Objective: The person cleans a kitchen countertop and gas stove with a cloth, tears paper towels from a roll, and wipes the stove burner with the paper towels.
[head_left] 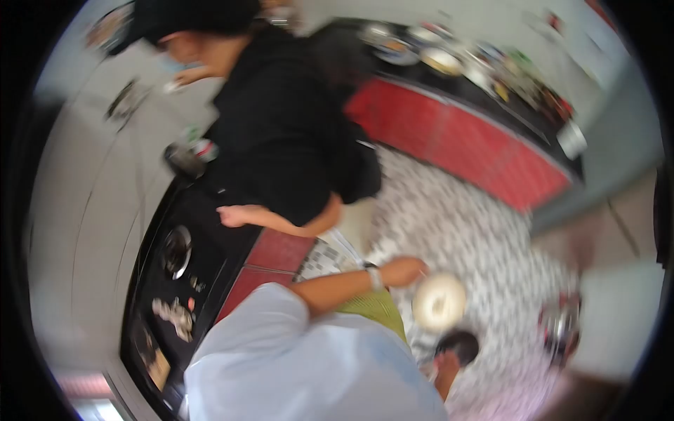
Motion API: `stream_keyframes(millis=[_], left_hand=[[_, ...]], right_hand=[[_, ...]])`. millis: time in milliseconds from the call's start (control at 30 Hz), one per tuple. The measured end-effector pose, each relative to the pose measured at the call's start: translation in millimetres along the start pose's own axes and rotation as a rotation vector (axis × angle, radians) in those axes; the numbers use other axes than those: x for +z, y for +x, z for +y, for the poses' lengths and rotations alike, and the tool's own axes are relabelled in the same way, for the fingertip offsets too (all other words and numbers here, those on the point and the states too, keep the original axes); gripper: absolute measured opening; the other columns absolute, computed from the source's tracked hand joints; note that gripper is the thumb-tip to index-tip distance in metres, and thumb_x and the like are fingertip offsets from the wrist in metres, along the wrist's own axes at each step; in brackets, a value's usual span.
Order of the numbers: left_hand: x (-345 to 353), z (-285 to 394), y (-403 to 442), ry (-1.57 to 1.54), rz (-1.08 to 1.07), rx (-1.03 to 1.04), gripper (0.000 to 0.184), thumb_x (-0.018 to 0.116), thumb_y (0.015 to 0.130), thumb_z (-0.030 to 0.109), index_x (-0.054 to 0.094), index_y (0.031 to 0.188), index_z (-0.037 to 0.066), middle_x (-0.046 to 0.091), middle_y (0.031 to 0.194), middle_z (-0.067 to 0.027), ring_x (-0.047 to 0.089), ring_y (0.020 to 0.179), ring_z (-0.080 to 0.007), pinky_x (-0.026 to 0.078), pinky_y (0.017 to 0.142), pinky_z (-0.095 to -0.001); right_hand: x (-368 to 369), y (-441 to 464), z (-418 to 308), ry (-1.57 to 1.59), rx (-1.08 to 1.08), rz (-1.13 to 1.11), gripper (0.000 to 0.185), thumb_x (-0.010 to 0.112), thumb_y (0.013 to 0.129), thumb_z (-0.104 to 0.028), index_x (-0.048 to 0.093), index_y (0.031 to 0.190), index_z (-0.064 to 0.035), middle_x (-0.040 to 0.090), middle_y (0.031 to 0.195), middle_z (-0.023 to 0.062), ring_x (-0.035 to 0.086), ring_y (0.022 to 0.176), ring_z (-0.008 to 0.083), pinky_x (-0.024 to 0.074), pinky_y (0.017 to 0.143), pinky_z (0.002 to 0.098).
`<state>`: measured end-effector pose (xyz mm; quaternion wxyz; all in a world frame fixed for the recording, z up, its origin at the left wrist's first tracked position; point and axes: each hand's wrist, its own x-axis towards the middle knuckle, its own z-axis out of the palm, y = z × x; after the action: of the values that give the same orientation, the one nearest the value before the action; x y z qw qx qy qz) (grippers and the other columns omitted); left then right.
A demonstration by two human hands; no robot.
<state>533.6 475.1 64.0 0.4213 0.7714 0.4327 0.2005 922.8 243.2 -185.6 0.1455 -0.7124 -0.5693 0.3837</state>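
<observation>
My left hand, with a dark band at the wrist, is closed at the edge of a round cream-coloured dish that has a paler patch in its middle. Blur hides exactly how the fingers meet the rim. Lower down, my right hand is beside a round black object, possibly a pan or bowl. The right fingers are too smeared to make out. Both round things appear above the patterned floor.
A person in black stands at the counter on the left, one arm bent back near me. Along the far wall, a black counter over red cabinets bears dishes and clutter. A shiny metallic object is at right.
</observation>
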Motion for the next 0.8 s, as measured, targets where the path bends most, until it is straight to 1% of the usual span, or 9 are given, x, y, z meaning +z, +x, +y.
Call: stream_keyframes(millis=[100,267,367,433,500,667,700,767,800], left_hand=[[4.9,12.0,65.3,-0.101,0.029,0.057,0.021,0.052,0.076,0.009,0.065,0.091,0.005,0.065,0.089,-0.0166,0.061,0.085,-0.0326,0.047,0.076,-0.0404],[19.9,-0.3,168.8,0.006,0.055,0.133,0.020,0.049,0.074,0.007,0.064,0.087,0.004,0.065,0.084,-0.0160,0.061,0.083,-0.0334,0.047,0.072,-0.0421],[-24.7,-11.2,232.8,-0.065,0.025,0.110,0.020,0.049,0.074,0.008,0.064,0.087,0.005,0.065,0.084,-0.0148,0.061,0.082,-0.0326,0.048,0.071,-0.0408],[-31.2,-17.3,269.0,-0.049,0.057,0.110,0.020,0.050,0.073,0.008,0.064,0.087,0.004,0.065,0.083,-0.0147,0.061,0.082,-0.0327,0.048,0.070,-0.0405],[-41.4,-23.3,292.5,-0.025,0.078,0.100,0.020,0.050,0.073,0.008,0.064,0.087,0.004,0.065,0.083,-0.0147,0.061,0.081,-0.0327,0.048,0.070,-0.0403],[-76.2,-72.4,313.9,-0.039,0.178,0.083,0.015,0.052,0.072,0.009,0.062,0.081,0.004,0.063,0.077,-0.0163,0.060,0.076,-0.0334,0.047,0.067,-0.0412],[-62.0,-72.4,328.2,-0.077,0.157,0.100,0.013,0.053,0.072,0.010,0.062,0.080,0.004,0.062,0.077,-0.0172,0.060,0.075,-0.0339,0.047,0.066,-0.0416],[-73.0,-76.1,332.1,-0.103,0.388,0.164,0.012,0.055,0.076,0.011,0.061,0.081,0.002,0.060,0.074,-0.0188,0.059,0.071,-0.0355,0.047,0.066,-0.0425],[-70.3,-83.9,344.5,-0.111,0.333,0.117,0.014,0.055,0.080,0.013,0.062,0.085,0.002,0.062,0.077,-0.0179,0.060,0.072,-0.0341,0.048,0.067,-0.0402]], right_hand=[[-20.7,1.7,-34.8,0.956,0.754,0.153,0.015,0.062,0.079,-0.023,0.060,0.088,-0.0114,0.060,0.073,0.0091,0.056,0.066,0.0184,0.0474,0.056,0.0396],[-56.2,125.8,15.3,-0.604,-0.631,-0.176,0.016,0.061,0.082,-0.024,0.060,0.092,-0.0118,0.059,0.074,0.0099,0.057,0.066,0.0198,0.0481,0.054,0.0380],[-116.0,190.9,-22.2,-0.708,-0.401,-0.568,0.048,0.040,0.092,-0.040,0.051,0.121,-0.0032,0.048,0.125,0.0233,0.046,0.114,0.0386,0.0377,0.097,0.0439],[-132.8,213.4,-38.0,-0.777,-0.538,-0.162,0.035,0.054,0.081,-0.032,0.066,0.098,-0.0047,0.063,0.104,0.0189,0.058,0.093,0.0359,0.0467,0.081,0.0439],[-153.0,249.8,-58.9,0.445,0.198,-0.143,0.029,0.054,0.086,-0.004,0.054,0.111,0.0098,0.061,0.097,0.0140,0.059,0.083,0.0200,0.0556,0.066,0.0300],[-185.1,337.1,-115.3,0.768,0.418,0.085,0.017,0.059,0.084,-0.025,0.061,0.089,-0.0082,0.059,0.075,0.0087,0.057,0.068,0.0196,0.0497,0.055,0.0349],[-214.9,349.7,-131.3,0.303,-0.147,0.061,0.023,0.056,0.086,-0.027,0.062,0.084,-0.0047,0.059,0.071,0.0077,0.058,0.064,0.0189,0.0515,0.055,0.0336],[-213.3,410.5,-86.9,0.584,0.120,0.140,0.022,0.051,0.087,-0.020,0.060,0.077,-0.0030,0.053,0.059,0.0055,0.051,0.045,0.0166,0.0467,0.040,0.0297],[-248.0,428.3,-228.3,0.471,-0.012,0.128,0.021,0.049,0.086,-0.017,0.058,0.073,-0.0032,0.052,0.058,0.0049,0.051,0.046,0.0154,0.0440,0.038,0.0290]])
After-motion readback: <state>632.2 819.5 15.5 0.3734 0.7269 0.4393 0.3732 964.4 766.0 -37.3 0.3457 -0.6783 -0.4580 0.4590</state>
